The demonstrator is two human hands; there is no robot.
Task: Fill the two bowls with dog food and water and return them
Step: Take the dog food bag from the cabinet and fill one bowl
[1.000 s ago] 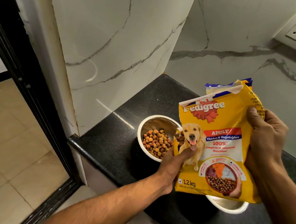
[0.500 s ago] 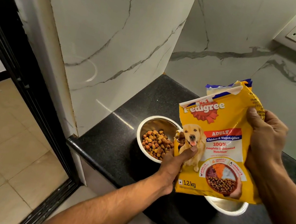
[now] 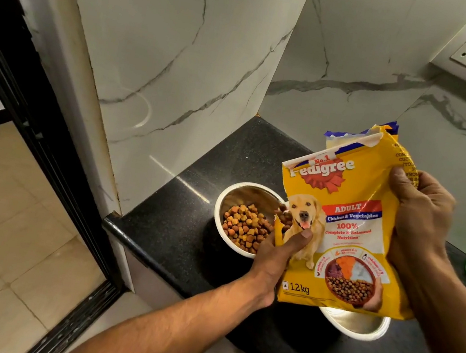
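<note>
Nearest the counter's front edge, a steel bowl (image 3: 354, 325) sits mostly hidden under the yellow dog food bag (image 3: 346, 243). Both hands hold that bag upright — the left hand (image 3: 276, 253) pinching its torn lower corner, the right hand (image 3: 421, 212) curled round its far side. Beyond, on the black counter (image 3: 174, 228), the second bowl (image 3: 245, 218) holds kibble (image 3: 243, 228) — marble wall (image 3: 169, 53) behind.

The yellow dog food bag (image 3: 349, 225) reads "No.1 Pedigree" above the left thumb (image 3: 303, 236), then "ADULT", "Chicken & Vegetables", "100% Complete & Balanced Nutrition"; "1.2 kg" below it. Small side print by the right hand's fingers (image 3: 422, 206) is probably unreadable.
</note>
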